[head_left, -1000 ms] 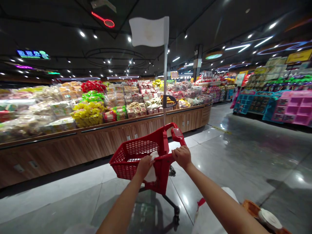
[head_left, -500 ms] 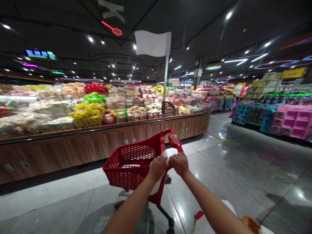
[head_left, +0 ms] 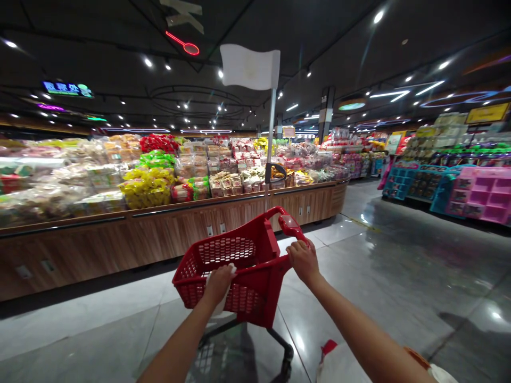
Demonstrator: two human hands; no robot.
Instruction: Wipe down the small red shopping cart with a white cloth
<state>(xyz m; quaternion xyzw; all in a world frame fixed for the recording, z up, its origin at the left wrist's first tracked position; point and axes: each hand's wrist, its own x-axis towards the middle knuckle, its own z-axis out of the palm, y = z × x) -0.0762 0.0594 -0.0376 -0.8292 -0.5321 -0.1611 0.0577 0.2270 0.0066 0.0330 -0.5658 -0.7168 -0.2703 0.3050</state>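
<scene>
A small red shopping cart (head_left: pixel 261 298) with a perforated plastic basket stands before me. My right hand (head_left: pixel 304 260) is wrapped around its red handle (head_left: pixel 293 227). At the near side rim of the basket, my left hand (head_left: pixel 217 284) is closed on a white cloth (head_left: pixel 222 305), part of which hangs below the fingers along the outer wall. The palm side of this hand is hidden. A white flag (head_left: pixel 249 66) on a metal pole (head_left: pixel 271 127) rises behind the handle. Inside the basket, the visible part shows only bare red plastic.
A long wood-panelled display counter (head_left: pixel 167 236) piled with bagged foods runs across beyond the cart. Blue and pink shelf racks (head_left: pixel 479 194) stand to the right. Shiny grey floor (head_left: pixel 359 282) lies between. At bottom right is a white item with a red tip (head_left: pixel 339 361).
My left hand has moved left with the white cloth, from the handle area to the basket's side rim. The right hand has slid slightly right along the handle.
</scene>
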